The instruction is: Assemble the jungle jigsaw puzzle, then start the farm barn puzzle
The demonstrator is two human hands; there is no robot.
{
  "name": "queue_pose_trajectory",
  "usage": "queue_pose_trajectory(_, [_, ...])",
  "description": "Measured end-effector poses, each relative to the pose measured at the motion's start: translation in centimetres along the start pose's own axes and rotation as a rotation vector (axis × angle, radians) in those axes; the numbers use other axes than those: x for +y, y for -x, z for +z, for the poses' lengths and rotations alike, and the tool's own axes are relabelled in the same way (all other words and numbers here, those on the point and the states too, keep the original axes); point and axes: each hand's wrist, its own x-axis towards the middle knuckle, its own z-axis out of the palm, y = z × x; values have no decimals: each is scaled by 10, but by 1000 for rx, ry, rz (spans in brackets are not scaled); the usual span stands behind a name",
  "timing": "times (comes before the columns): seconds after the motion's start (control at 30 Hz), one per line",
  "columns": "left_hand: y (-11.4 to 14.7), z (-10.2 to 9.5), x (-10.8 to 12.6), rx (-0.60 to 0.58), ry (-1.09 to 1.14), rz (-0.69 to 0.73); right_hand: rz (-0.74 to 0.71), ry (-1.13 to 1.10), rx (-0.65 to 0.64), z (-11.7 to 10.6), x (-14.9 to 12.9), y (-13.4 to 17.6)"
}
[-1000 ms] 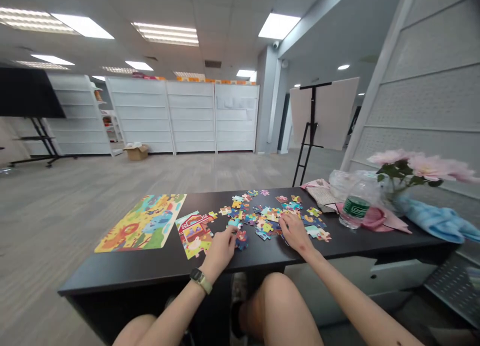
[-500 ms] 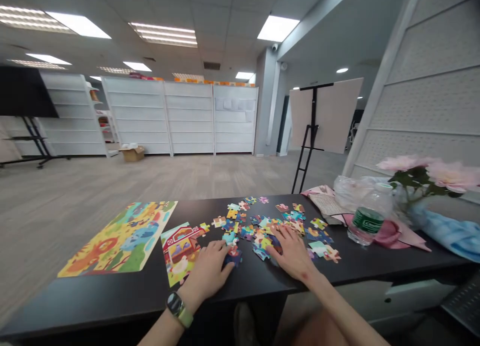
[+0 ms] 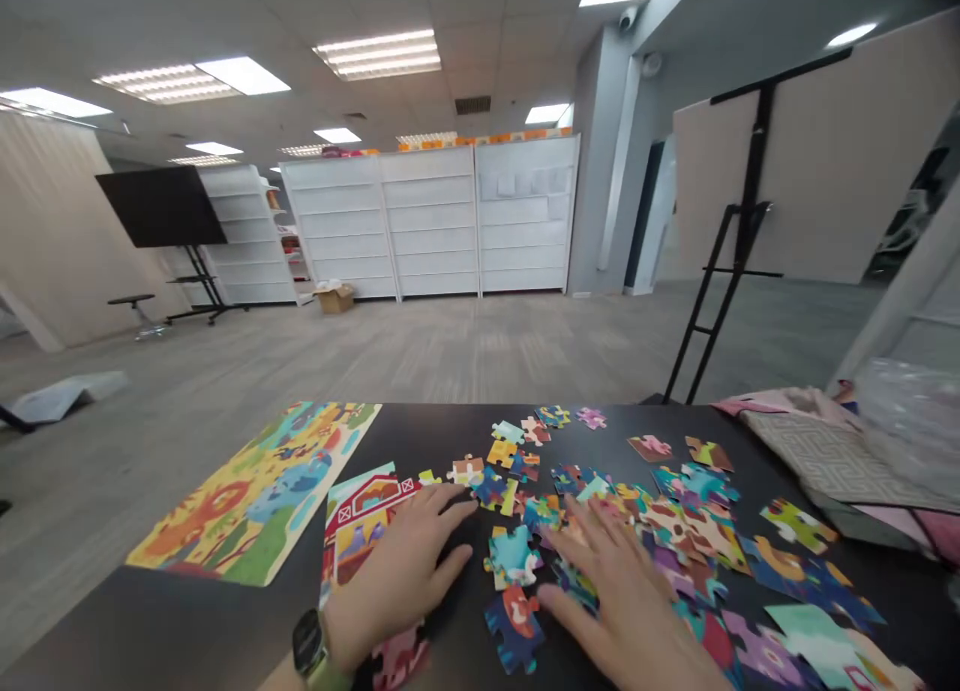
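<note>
My left hand [image 3: 409, 566], with a watch [image 3: 309, 643] on its wrist, lies palm down over a partly joined barn puzzle [image 3: 356, 516]. Its fingers are stretched out and it covers part of that picture. My right hand [image 3: 622, 596] is spread over a heap of loose jigsaw pieces [image 3: 690, 526], hiding some of them. Between the hands are a teal piece [image 3: 513, 556] and a dark blue piece with a red figure [image 3: 516, 626]. Whether either palm presses on the pieces cannot be made out.
A finished-looking animal picture [image 3: 259, 491] lies at the left on the black table [image 3: 97, 621]. Folded cloth [image 3: 814, 451] and clear plastic [image 3: 911, 421] sit at the right edge. Beyond the table stand an easel [image 3: 739, 221], white shelves [image 3: 427, 231] and a screen on a stand [image 3: 161, 206].
The view has turned left and come closer to the table. The bottle and flowers have left the picture. Both hands stay over the puzzle pieces, the right one with fingers more spread.
</note>
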Motion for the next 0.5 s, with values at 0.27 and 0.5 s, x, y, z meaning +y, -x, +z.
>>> queue_pose_trajectory(0.27, [-50,2,-30,-62,-22,-56,-308,164,110,34,28,-6])
queue_pose_trajectory(0.5, [-64,3,-37,-17,16,-3,-458,251,291,37,36,-3])
